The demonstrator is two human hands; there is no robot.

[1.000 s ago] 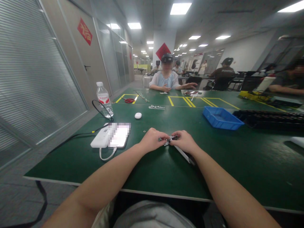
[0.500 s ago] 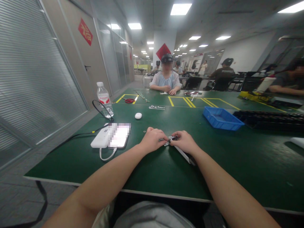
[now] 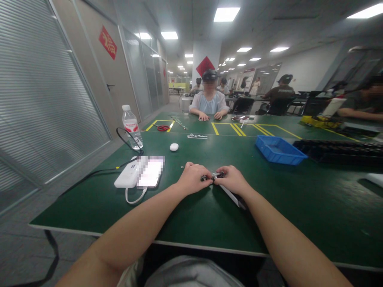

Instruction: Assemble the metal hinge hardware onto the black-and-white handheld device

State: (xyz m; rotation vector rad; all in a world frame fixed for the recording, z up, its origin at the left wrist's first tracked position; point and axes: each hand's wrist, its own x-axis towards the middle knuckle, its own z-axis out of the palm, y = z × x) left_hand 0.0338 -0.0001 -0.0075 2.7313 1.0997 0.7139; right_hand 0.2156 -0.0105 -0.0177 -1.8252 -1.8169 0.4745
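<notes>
Near the middle of the green worktop's [image 3: 203, 227] near edge, our left hand [image 3: 191, 179] pinches a small metal piece [image 3: 204, 178]; our right hand [image 3: 232, 179] pinches the upper end of a long pale strip [image 3: 231, 195], which slants toward that edge. We cannot tell whether the two parts join. Toward the left edge we see a bottle [image 3: 131, 126], power bank [image 3: 125, 177] and phone [image 3: 152, 175]; toward the right, a blue tray [image 3: 287, 158]. At the far edge a person [image 3: 209, 101] sits, palms down. Blinds [image 3: 44, 71] and a door [image 3: 119, 75] line the room's left side.
</notes>
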